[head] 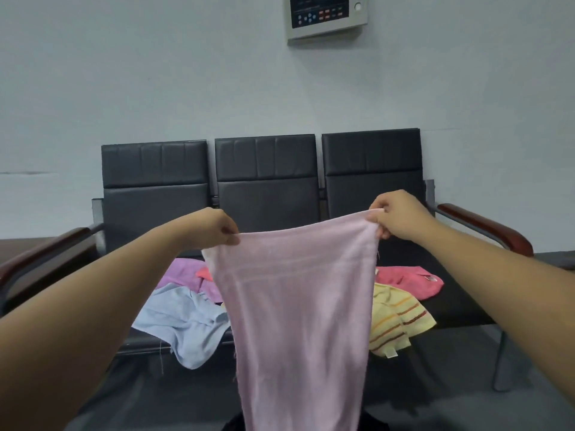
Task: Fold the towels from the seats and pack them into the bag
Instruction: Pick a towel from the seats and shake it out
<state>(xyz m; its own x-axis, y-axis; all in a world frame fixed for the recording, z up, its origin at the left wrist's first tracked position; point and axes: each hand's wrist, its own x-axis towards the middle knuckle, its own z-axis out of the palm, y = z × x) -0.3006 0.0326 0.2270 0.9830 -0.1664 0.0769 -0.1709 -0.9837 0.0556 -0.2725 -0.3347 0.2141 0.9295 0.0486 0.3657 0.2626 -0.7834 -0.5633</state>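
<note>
Left hand (217,227), right hand (396,216): outstretched pinches.

High on the far wall (124,73), right of centre, hangs a grey-framed control panel (326,15). Its dark face carries rows of blue and red buttons, with a round knob (357,6) at its right edge. The wall is pale grey-blue, with a thin dark streak (28,173) at left. The floor (529,384) is dark grey.

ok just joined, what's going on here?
A person holds a pale pink towel up by its top corners, left hand pinching one, right hand the other. It hangs open in front of the black seats. A light blue towel, purple towel, yellow striped towel and red-pink towel lie crumpled on the seats. No bag can be made out.
</note>
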